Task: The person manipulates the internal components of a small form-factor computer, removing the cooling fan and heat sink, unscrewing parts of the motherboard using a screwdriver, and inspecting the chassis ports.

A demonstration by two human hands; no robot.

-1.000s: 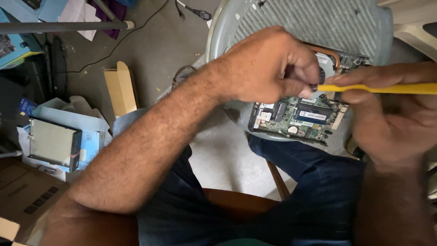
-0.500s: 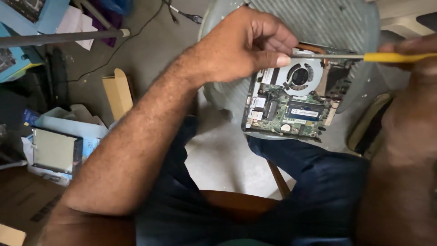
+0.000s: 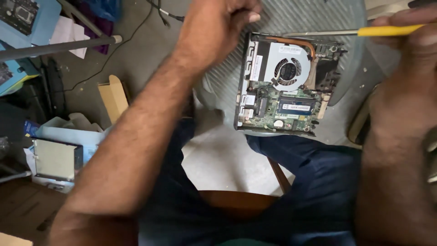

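Small open computer (image 3: 283, 86) w/ lid off, sits on grey ribbed plastic seat (image 3: 318, 18) in front of person's knees; circuit board, round fan (image 3: 287, 71) and copper pipe exposed. Left hand (image 3: 218, 27) hovers just above computer's top-left corner, fingers curled in, closed loosely; can't tell if anything is pinched in it. Right hand (image 3: 409, 41) at upper right, closed around yellow handle of screwdriver (image 3: 346, 32); metal shaft runs leftward along computer's top edge, tip near top-left corner, close under left hand. Person seated, dark blue trousers (image 3: 318, 182), wooden seat edge visible between legs. Floor at left cluttered: cardboard piece (image 3: 114, 98), silver flat drive (image 3: 57, 159) lying on white packaging, grey pole (image 3: 54, 48), black cable (image 3: 164, 11), blue tray w/ another board (image 3: 18, 13) in top-left corner.
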